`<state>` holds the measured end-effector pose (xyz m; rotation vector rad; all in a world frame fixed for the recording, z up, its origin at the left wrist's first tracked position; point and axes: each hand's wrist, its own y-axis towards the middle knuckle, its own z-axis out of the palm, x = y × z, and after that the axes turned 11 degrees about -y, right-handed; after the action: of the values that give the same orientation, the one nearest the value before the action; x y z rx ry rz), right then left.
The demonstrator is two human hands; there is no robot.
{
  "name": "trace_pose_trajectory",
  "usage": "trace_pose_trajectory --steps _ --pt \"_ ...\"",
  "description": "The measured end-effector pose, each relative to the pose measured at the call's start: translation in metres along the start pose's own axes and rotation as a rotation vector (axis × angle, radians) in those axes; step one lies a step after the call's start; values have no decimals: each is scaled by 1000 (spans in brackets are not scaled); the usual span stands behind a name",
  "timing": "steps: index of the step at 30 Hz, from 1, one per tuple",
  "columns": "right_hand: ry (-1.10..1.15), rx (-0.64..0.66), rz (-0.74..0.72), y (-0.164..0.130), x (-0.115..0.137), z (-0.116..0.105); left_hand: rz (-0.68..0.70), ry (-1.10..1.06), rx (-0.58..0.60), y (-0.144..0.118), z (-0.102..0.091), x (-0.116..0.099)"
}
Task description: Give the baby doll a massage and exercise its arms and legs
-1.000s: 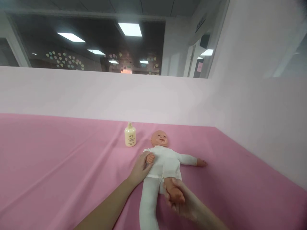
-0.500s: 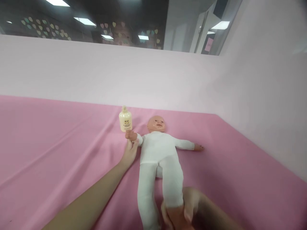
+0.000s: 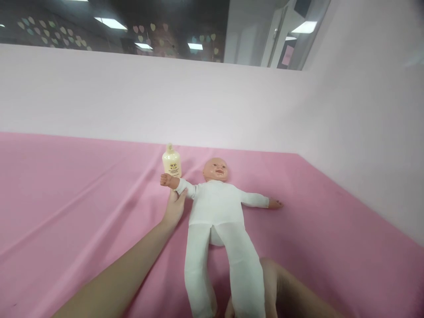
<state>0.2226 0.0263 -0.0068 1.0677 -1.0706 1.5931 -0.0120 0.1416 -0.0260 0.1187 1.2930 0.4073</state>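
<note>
A baby doll [image 3: 217,205] in a white suit lies on its back on the pink sheet [image 3: 82,185], head away from me. My left hand [image 3: 174,206] is closed around the doll's forearm on the left side, thumb against the white sleeve. Down at the bottom edge, my right hand [image 3: 270,287] wraps the lower part of the doll's right-side leg; that grip is partly cut off by the frame. Just behind the doll's raised fist stands a cream pump bottle [image 3: 171,162], its base partly hidden by the fist.
A white wall [image 3: 149,97] rises behind the sheet, and another wall [image 3: 371,145] closes off the right side. Above the back wall is a window [image 3: 182,26] with heart-shaped stickers and ceiling lights showing in it.
My left hand has moved slightly left and up, stretching the doll's arm outward. My right hand has shifted the leg down and to the right, spreading the doll's legs farther apart.
</note>
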Motion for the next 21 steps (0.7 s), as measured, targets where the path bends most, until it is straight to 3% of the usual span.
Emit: trace_pose_trajectory --steps 2,6,9,10,12,16,19,21 --pt "60 -11 -93 -1 -4 -3 40 72 80 -3 2 -3" --pt "199 -255 -327 -4 -10 -4 160 273 403 -7 3 -5" --pt "391 -588 -497 -6 -3 -2 295 430 572 -6 2 -3" --pt "491 -735 -535 -6 1 -2 311 456 579 -5 2 -2" --pt "622 -880 -541 -5 8 -2 306 461 567 -4 1 -1" --pt "633 -869 -521 -3 17 -1 265 364 505 -5 1 0" --pt "526 -857 -518 -2 16 7 140 245 411 -6 1 0" --pt "388 -850 -436 -2 12 13 35 194 316 -6 0 1"
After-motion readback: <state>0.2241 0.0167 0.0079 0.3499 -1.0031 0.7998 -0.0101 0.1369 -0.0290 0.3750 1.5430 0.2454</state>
